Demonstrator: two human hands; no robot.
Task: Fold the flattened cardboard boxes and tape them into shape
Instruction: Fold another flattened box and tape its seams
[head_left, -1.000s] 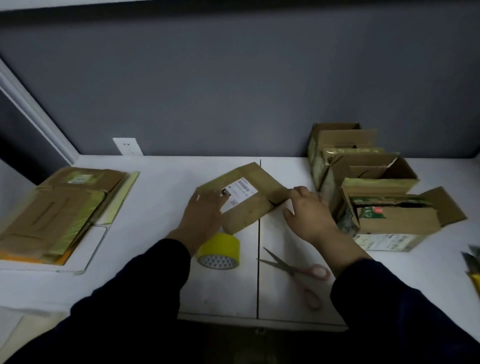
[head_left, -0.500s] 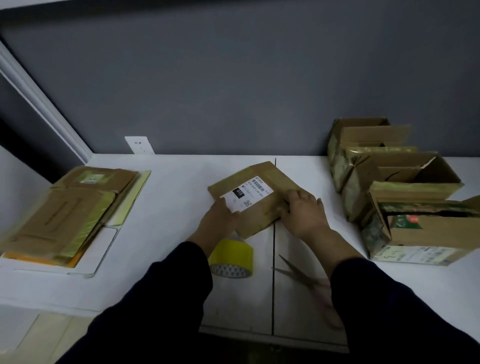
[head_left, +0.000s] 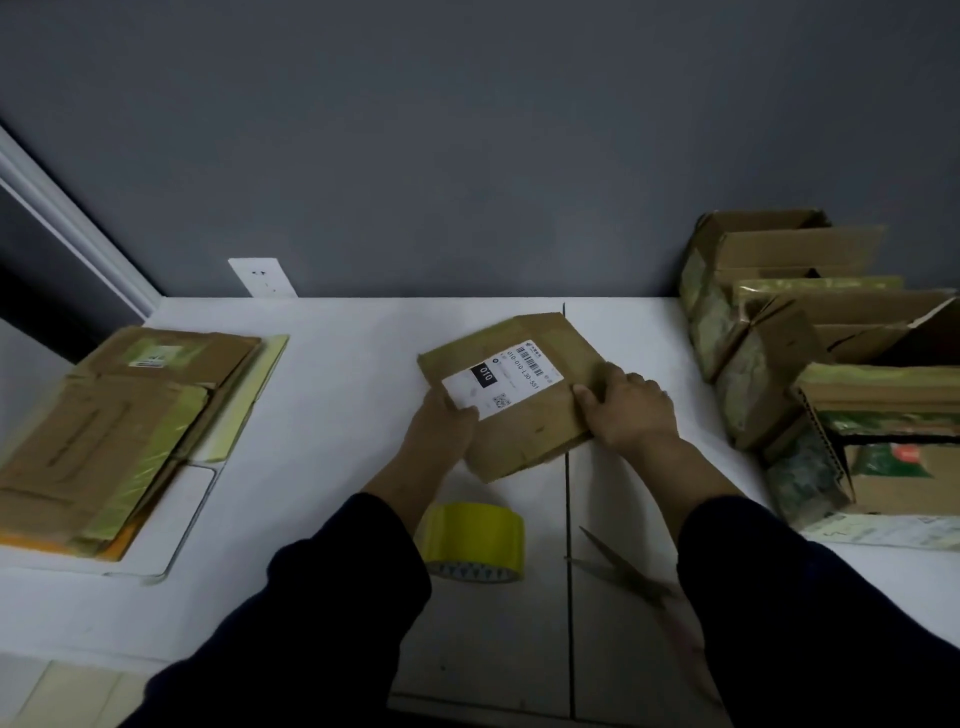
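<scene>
While both hands grip the flat box (head_left: 524, 405) only at its side edges, the left hand (head_left: 441, 434) with its thumb on a corner of the white label (head_left: 501, 387) and the right hand (head_left: 631, 413) with its fingers (head_left: 618, 375) curled round the opposite edge, the card may buckle off its creases or slip as it opens, and uneven squeezing would likely be the cause. The box sits tilted between the two sets of fingers, on or just over the desk (head_left: 337, 415). A yellow tape roll (head_left: 475, 540) behind the left fingers and scissors (head_left: 628, 571) behind the right could be knocked by a sleeve. The desk is white, with a seam under the box; a stack of flat boxes (head_left: 119, 415) lies well left of the fingers, built boxes (head_left: 769, 332) stand right, and beyond is a grey wall (head_left: 467, 156) with a socket (head_left: 262, 278).
</scene>
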